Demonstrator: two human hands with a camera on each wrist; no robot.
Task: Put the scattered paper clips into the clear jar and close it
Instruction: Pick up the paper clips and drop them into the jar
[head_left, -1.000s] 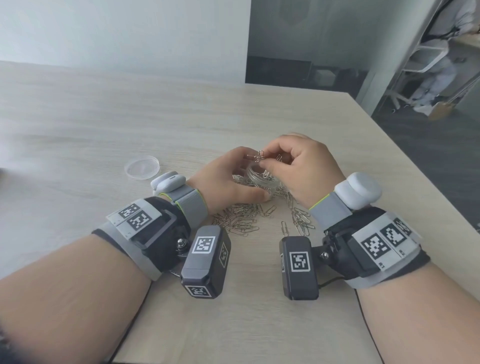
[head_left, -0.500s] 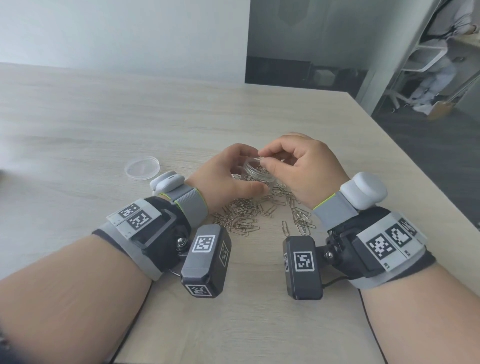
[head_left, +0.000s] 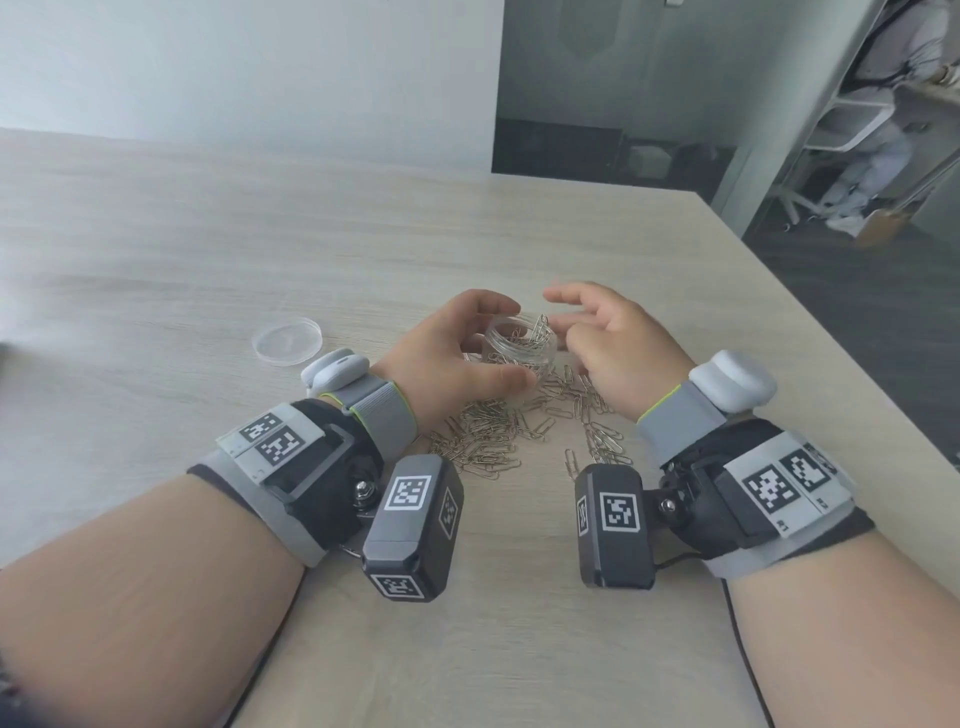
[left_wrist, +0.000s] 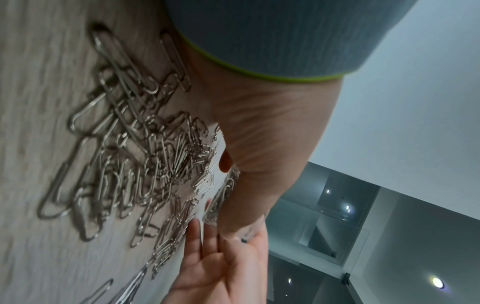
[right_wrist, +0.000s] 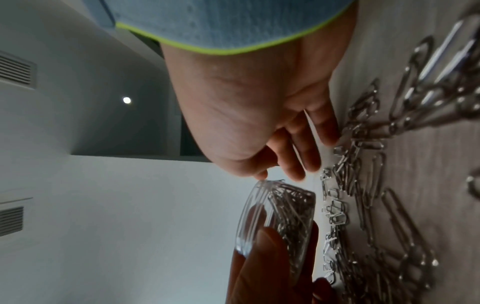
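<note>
Ringing the jar (head_left: 521, 347) — loose paper clips (head_left: 488, 441), hands (head_left: 457, 358) flanking, lid (head_left: 287, 341) apart.

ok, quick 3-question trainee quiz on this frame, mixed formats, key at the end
1. True or false: the lid is on the clear jar.
2. Which hand steadies the jar? A) left hand B) right hand C) neither
3. Fill in: most loose paper clips lie on the table between the jar and the person's ____.

Key: 1. False, the lid lies apart on the table, off to the left, and the jar stands open with some clips inside. 2. A, its fingers curl round the jar; the right hand is open beside the rim. 3. wrists.
</note>
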